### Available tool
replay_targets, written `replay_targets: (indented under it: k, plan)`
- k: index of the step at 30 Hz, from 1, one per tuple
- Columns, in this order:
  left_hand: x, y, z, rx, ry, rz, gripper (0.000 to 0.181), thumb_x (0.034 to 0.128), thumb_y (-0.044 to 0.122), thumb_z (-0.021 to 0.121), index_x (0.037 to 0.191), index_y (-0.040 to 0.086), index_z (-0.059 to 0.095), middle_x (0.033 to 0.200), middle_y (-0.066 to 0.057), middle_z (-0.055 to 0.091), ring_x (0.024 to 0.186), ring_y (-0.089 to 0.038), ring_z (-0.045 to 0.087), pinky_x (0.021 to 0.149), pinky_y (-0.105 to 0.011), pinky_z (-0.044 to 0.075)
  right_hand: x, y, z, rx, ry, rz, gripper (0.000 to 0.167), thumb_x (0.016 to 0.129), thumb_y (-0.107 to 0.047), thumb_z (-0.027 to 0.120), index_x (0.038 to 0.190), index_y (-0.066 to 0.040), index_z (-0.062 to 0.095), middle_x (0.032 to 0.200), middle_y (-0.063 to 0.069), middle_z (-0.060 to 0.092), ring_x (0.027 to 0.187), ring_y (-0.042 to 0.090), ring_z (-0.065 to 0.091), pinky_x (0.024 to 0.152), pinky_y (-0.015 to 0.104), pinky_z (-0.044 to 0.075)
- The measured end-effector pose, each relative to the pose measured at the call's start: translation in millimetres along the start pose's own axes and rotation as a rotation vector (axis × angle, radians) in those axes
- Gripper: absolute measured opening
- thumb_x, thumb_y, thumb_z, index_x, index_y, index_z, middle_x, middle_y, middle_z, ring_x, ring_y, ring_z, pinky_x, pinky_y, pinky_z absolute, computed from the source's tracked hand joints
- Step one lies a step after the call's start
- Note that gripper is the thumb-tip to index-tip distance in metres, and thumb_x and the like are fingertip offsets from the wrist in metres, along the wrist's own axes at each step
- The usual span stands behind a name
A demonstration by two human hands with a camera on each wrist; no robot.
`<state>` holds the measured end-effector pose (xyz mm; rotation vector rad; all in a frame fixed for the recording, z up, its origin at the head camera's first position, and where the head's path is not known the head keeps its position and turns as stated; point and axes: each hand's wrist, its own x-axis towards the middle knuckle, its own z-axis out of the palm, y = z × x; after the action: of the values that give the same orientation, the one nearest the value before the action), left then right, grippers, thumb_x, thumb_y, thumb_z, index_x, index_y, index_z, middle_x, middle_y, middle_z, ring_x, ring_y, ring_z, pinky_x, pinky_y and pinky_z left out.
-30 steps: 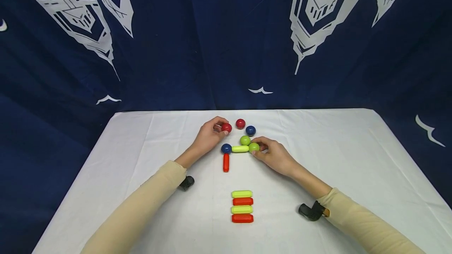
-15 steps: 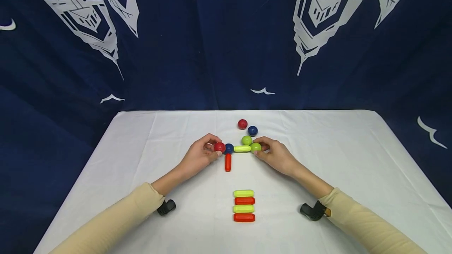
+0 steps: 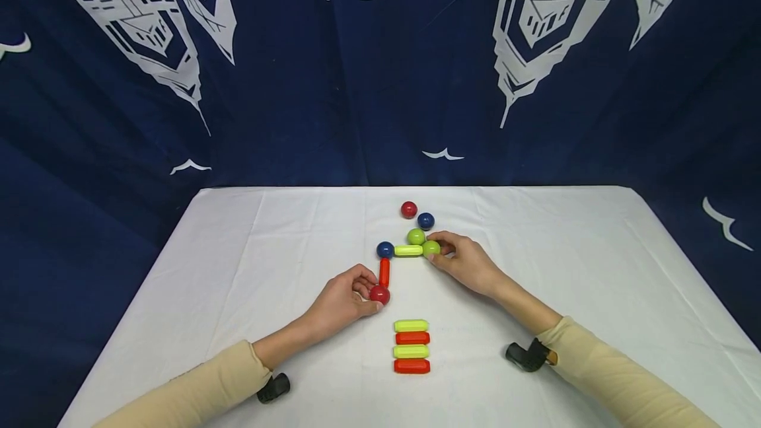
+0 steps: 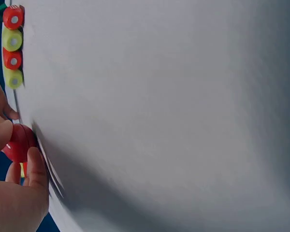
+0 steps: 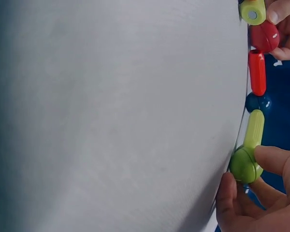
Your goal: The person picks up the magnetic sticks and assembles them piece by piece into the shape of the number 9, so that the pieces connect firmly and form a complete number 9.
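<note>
My left hand (image 3: 339,301) pinches a red ball (image 3: 380,294) at the near end of a red rod (image 3: 384,272). That rod runs up to a blue ball (image 3: 385,250), from which a yellow-green rod (image 3: 408,251) extends rightward. At its far end sits a green ball (image 3: 431,248), which my right hand (image 3: 470,268) pinches between thumb and fingers. In the left wrist view, thumb and fingertips wrap the red ball (image 4: 20,143). The right wrist view shows the green ball (image 5: 245,165) against its rod, with the two rods and balls in a chain.
Behind the right hand lie a second green ball (image 3: 416,236), another blue ball (image 3: 425,220) and another red ball (image 3: 409,209). Nearer the front, several red and yellow-green rods (image 3: 411,346) are stacked in a column on the white tablecloth (image 3: 285,249). A dark blue curtain (image 3: 357,84) hangs behind.
My left hand has carried the red ball from the back of the table, past the blue ball, down to the red rod's near end. The right hand stays on the green ball.
</note>
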<state>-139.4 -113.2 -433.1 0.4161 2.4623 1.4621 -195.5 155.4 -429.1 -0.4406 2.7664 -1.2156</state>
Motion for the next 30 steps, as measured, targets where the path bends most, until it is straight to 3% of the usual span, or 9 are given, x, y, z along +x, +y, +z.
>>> replay_targets:
  k: [4, 7, 10, 14, 20, 26, 30]
  plan:
    - [-0.3, 0.3, 4.2, -0.002, 0.008, 0.01, 0.03, 0.0821, 0.008, 0.078, 0.106, 0.01, 0.06, 0.091, -0.001, 0.059, 0.083, -0.017, 0.056, 0.066, -0.024, 0.046, -7.1, -10, 0, -0.063, 0.082, -0.078, 0.041, 0.089, -0.009, 0.071, 0.129, -0.006, 0.062, 0.113, 0.007, 0.061, 0.087, 0.019, 0.055, 0.075, 0.034, 0.048]
    - [-0.7, 0.3, 5.4, -0.012, 0.011, 0.011, 0.029, 0.0823, 0.008, 0.078, 0.106, 0.009, 0.061, 0.091, -0.002, 0.059, 0.083, -0.018, 0.055, 0.066, -0.025, 0.046, -12.3, -23, 4, -0.102, 0.119, -0.172, 0.034, 0.089, -0.007, 0.072, 0.122, -0.008, 0.066, 0.11, 0.005, 0.063, 0.083, 0.016, 0.055, 0.072, 0.034, 0.05]
    - [-0.5, -0.9, 6.2, -0.027, 0.015, 0.006, 0.029, 0.0825, 0.007, 0.078, 0.107, 0.008, 0.061, 0.091, -0.003, 0.059, 0.083, -0.018, 0.055, 0.067, -0.025, 0.046, -15.2, -36, 11, -0.107, 0.06, -0.235, 0.029, 0.089, -0.008, 0.072, 0.118, -0.009, 0.069, 0.099, 0.0, 0.065, 0.078, 0.012, 0.056, 0.071, 0.031, 0.05]
    - [0.3, -1.4, 7.2, -0.05, 0.013, 0.018, 0.029, 0.0825, 0.006, 0.077, 0.107, 0.007, 0.061, 0.093, -0.003, 0.06, 0.083, -0.018, 0.055, 0.067, -0.024, 0.047, -13.4, -46, 23, -0.089, -0.088, -0.258, 0.029, 0.092, -0.009, 0.068, 0.12, -0.013, 0.068, 0.092, -0.005, 0.064, 0.078, 0.009, 0.056, 0.072, 0.028, 0.05]
    - [1.0, -2.0, 7.9, -0.076, 0.01, 0.033, 0.029, 0.082, 0.003, 0.077, 0.106, 0.006, 0.061, 0.094, -0.003, 0.06, 0.083, -0.019, 0.055, 0.069, -0.022, 0.049, -2.9, -49, 38, -0.065, -0.26, -0.283, 0.031, 0.096, -0.004, 0.057, 0.125, -0.015, 0.064, 0.098, -0.004, 0.061, 0.087, 0.009, 0.055, 0.08, 0.028, 0.048]
    - [0.5, -1.8, 8.5, -0.085, 0.021, 0.024, 0.029, 0.0816, 0.004, 0.077, 0.106, 0.006, 0.06, 0.095, -0.004, 0.059, 0.084, -0.02, 0.055, 0.07, -0.022, 0.05, 4.1, -50, 43, -0.032, -0.282, -0.277, 0.022, 0.096, -0.007, 0.059, 0.109, -0.023, 0.065, 0.085, -0.007, 0.059, 0.077, 0.009, 0.055, 0.07, 0.028, 0.048]
    - [1.3, -0.5, 8.9, -0.081, 0.041, 0.023, 0.03, 0.0811, 0.003, 0.077, 0.106, 0.007, 0.06, 0.097, -0.003, 0.06, 0.084, -0.02, 0.055, 0.07, -0.022, 0.048, 5.0, -49, 43, 0.006, -0.269, -0.255, 0.022, 0.096, -0.008, 0.059, 0.109, -0.025, 0.064, 0.08, -0.006, 0.058, 0.071, 0.009, 0.055, 0.065, 0.028, 0.047]
